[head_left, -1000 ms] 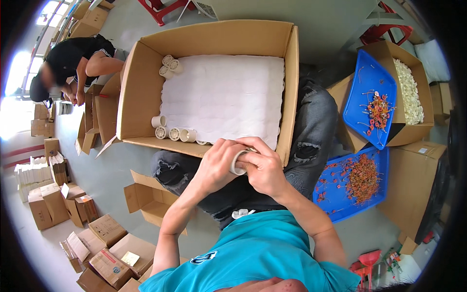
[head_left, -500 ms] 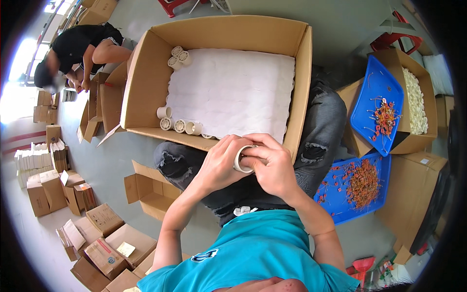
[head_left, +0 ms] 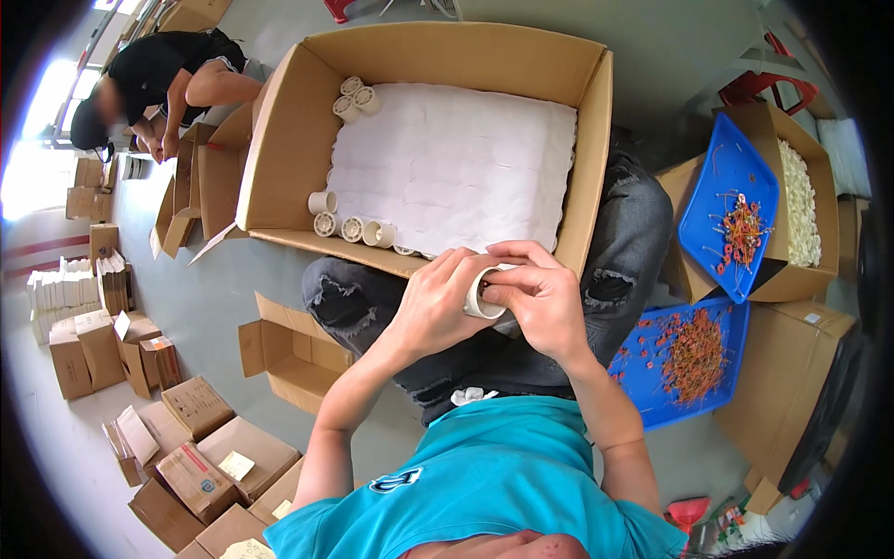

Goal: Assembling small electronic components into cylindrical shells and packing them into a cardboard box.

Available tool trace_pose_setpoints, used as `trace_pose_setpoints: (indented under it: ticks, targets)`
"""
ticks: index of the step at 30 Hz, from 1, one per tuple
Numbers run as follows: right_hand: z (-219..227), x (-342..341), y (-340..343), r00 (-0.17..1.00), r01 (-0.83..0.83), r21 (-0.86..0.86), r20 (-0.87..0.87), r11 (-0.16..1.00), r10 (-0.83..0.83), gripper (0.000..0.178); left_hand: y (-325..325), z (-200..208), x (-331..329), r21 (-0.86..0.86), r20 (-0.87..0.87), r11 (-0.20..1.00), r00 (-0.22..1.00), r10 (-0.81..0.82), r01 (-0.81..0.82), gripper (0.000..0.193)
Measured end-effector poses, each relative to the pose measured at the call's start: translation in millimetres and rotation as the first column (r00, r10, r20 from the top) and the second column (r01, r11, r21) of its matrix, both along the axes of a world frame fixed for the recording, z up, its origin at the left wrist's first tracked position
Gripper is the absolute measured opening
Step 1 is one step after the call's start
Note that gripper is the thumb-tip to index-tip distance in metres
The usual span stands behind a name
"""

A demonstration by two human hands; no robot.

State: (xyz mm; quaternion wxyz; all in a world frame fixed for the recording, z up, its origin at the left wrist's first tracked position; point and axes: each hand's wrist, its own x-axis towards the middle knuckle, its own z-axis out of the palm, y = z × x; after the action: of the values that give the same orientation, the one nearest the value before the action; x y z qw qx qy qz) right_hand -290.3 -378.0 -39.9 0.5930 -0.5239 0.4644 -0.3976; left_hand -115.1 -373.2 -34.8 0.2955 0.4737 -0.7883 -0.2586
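My left hand (head_left: 436, 306) is wrapped around a short white plastic cylinder (head_left: 472, 300), holding it tilted with its mouth toward my right. At that mouth the thumb and fingers of my right hand (head_left: 538, 306) are pinched together, the tips partly inside. Something small and dark shows there, too hidden to name. Just beyond my hands, a large cardboard box (head_left: 289, 154) holds a white sheet (head_left: 456, 168). Similar white cylinders lie in its corners, such as one at the near left (head_left: 379, 233) and one at the far left (head_left: 367, 100).
At the right, a blue tray (head_left: 694, 224) leans on a box of pale small parts (head_left: 799, 205). A lower blue tray (head_left: 652, 410) holds a heap of orange-red wired parts (head_left: 697, 354). An open carton (head_left: 303, 359) and stacked cartons (head_left: 251, 452) stand left. Another person (head_left: 163, 79) bends over boxes.
Both hands have shifted slightly right with the cylinder. The right fingers have drawn back a little from its mouth, leaving more of the opening visible. The whole view has also shifted slightly.
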Motion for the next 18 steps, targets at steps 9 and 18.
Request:
trace_pose_setpoints:
  ticks: [9,18]
  targets:
    - [1.2,0.3,-0.8,0.998,-0.029,-0.081,0.058,0.996,0.033,0.017,-0.1,-2.0,0.0,-0.035,-0.066,0.999,0.998,-0.019,0.017,0.055]
    - [7.6,4.3,5.0,0.998,0.016,-0.295,-0.046,0.955,-0.031,0.017,-3.0,-5.1,1.9,-0.170,-0.068,0.984,0.996,-0.059,0.046,0.057]
